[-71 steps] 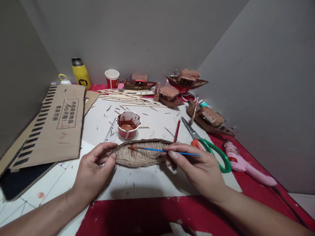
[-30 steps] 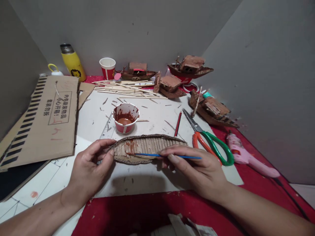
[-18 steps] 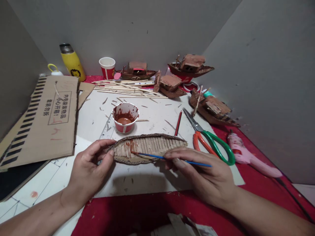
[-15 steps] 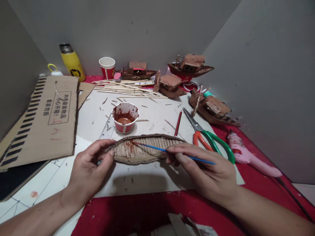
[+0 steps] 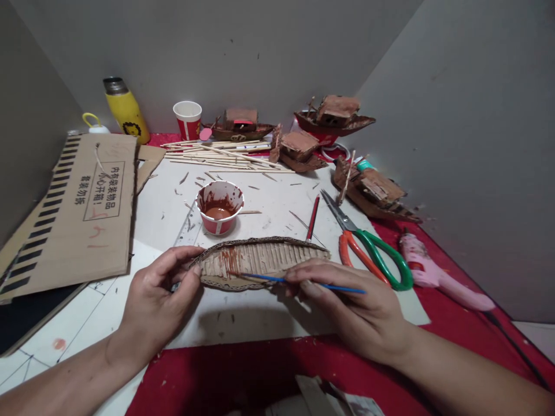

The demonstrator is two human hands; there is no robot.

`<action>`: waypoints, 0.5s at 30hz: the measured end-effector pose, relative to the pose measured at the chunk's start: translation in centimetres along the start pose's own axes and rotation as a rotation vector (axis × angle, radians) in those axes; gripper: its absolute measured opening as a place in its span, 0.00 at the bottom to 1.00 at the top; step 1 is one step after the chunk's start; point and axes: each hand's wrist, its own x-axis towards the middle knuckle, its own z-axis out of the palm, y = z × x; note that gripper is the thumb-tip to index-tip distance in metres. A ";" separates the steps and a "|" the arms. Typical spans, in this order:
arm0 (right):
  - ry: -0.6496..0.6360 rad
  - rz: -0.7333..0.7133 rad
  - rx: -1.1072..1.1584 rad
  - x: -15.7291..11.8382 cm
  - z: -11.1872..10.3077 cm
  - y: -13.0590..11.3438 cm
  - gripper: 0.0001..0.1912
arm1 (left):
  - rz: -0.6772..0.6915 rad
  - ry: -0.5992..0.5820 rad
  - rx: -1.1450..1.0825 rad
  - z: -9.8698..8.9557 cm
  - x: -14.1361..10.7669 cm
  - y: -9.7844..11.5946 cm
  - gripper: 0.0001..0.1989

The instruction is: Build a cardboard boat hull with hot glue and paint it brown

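Observation:
My left hand (image 5: 167, 292) grips the left end of a small cardboard boat hull (image 5: 277, 257), thumb on its rim and fingers behind. The hull's inside is ribbed corrugated card, streaked with reddish-brown paint toward the left. Between the thumb and fingers of my right hand (image 5: 347, 303) is a thin blue paintbrush (image 5: 264, 278). Its bristles touch the ribbed inside near the lower edge of the painted patch. Just beyond the hull stands a paper cup of brown paint (image 5: 219, 209), its inner wall splashed.
Scissors (image 5: 368, 242), a red pencil (image 5: 313, 216) and a pink glue gun (image 5: 433, 268) lie to the right. Several brown cardboard boats (image 5: 338, 112) and thin wooden sticks (image 5: 225, 155) sit at the back. A printed cardboard sheet (image 5: 87, 202) and a yellow bottle (image 5: 125, 112) are at left.
My right hand has moved slightly left and down, bringing the brush tip from the hull's upper part to its lower part. The painted patch looks a little fuller. My left hand holds still.

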 end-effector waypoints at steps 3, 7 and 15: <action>-0.001 0.023 0.033 0.0 0.1 -0.1 0.18 | 0.000 -0.002 0.001 0.0 0.0 -0.1 0.08; 0.059 0.050 0.011 0.0 0.1 0.1 0.17 | -0.003 -0.002 0.001 0.0 0.0 -0.3 0.08; 0.085 0.012 0.052 0.2 0.1 0.0 0.12 | 0.013 -0.017 0.007 0.0 0.0 -0.5 0.08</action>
